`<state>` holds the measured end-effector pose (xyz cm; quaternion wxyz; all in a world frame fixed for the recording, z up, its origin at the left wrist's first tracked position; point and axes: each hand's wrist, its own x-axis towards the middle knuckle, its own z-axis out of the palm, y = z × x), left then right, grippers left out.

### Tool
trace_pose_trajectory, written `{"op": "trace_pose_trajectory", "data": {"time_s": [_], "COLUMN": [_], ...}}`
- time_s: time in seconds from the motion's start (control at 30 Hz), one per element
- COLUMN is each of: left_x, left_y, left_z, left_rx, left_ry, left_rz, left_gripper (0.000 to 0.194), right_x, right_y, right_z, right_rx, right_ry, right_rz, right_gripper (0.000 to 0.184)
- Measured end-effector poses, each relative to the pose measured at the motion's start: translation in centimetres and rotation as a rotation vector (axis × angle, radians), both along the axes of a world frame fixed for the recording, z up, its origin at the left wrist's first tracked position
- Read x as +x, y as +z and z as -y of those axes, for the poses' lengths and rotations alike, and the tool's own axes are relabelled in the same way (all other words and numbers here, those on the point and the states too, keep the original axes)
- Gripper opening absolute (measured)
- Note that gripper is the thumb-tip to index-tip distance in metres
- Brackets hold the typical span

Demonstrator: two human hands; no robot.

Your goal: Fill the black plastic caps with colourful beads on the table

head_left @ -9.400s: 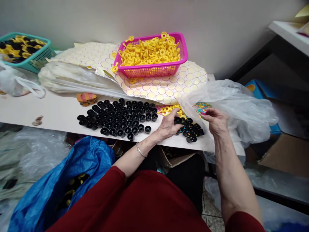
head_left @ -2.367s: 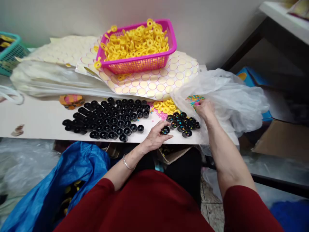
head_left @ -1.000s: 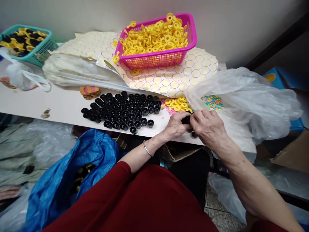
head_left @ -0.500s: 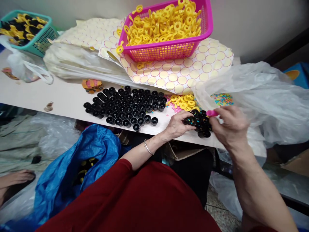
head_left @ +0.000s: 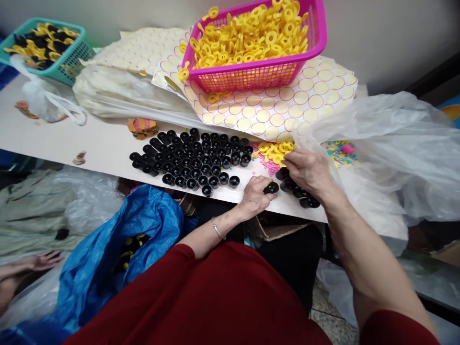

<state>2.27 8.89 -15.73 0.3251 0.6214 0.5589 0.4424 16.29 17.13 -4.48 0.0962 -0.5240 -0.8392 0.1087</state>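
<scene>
A small black plastic cup with coloured bits inside is gripped at the table's front edge by my left hand. My right hand has its fingers pinched together at the edge of a little heap of yellow ring pieces; what they hold, if anything, is hidden. Under and beside that hand stand several black cups, some showing coloured bits. Pink beads lie by the yellow rings. A small pink piece rests on multicoloured beads at the right.
Rows of black cups stand left of my hands. Behind are a pink basket of yellow rings, sticker sheets and a teal basket. Clear plastic lies right, a blue sack below. Another person's hand shows lower left.
My right hand has left the pink piece on the multicoloured beads and moved left to the yellow rings. My left hand has drawn one filled cup away from the cluster, toward the table edge.
</scene>
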Motion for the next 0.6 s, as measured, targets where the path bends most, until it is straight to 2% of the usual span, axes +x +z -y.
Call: {"op": "trace_pose_trajectory", "data": {"time_s": [0.1, 0.23, 0.33, 0.43, 0.53, 0.6], "left_x": [0.0, 0.1, 0.2, 0.1, -0.5, -1.3], "left_y": [-0.2, -0.3, -0.3, -0.2, 0.0, 0.0], "left_z": [-0.2, -0.8, -1.5, -1.4, 0.4, 2.5], "left_rx": [-0.014, -0.056, -0.070, -0.033, 0.085, 0.162], "left_ry": [-0.016, -0.028, -0.050, -0.086, -0.038, 0.004], "left_rz": [-0.031, -0.043, 0.000, 0.049, -0.013, -0.113], "left_gripper": [0.029, 0.030, 0.039, 0.046, 0.035, 0.028], "right_x": [-1.2, 0.4, 2.1, 3.5, 4.1, 3.7], "right_y": [-0.2, 0.6, 0.8, 0.0, -1.8, -3.4], "right_z": [-1.0, -0.2, 2.4, 5.8, 8.9, 10.5], "right_rx": [-0.021, 0.054, 0.106, 0.162, 0.259, 0.333], "right_ry": [-0.053, -0.209, -0.263, -0.293, -0.279, -0.199], "right_rz": [-0.030, -0.223, -0.242, -0.264, -0.302, -0.351], "right_gripper": [0.022, 0.024, 0.026, 0.027, 0.023, 0.016]}}
